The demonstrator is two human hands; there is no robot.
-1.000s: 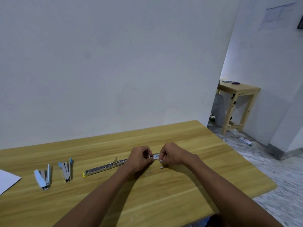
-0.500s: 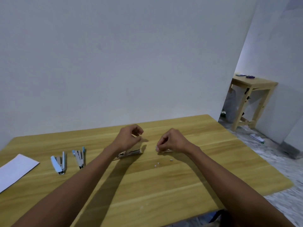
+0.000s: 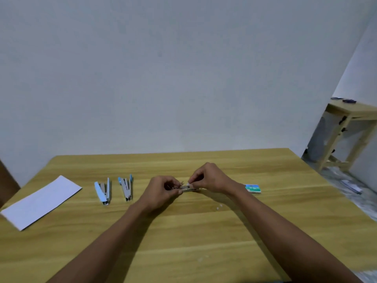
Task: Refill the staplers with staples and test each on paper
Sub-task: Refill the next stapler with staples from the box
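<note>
At the middle of the light wooden desk point(image 3: 183, 231), the left hand point(image 3: 161, 193) and right hand point(image 3: 210, 178) both pinch a small silver metal stapler point(image 3: 188, 187) with curled fingers. Left of it lie two open pale-blue staplers point(image 3: 104, 190) point(image 3: 126, 187), then a white paper sheet point(image 3: 40, 201). A green staple box point(image 3: 253, 188) sits just right of it.

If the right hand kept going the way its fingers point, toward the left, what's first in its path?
The right hand, pinching at the stapler, points at the left hand gripping that stapler's other end. It would likely meet that hand first; depth is hard to judge.
</note>
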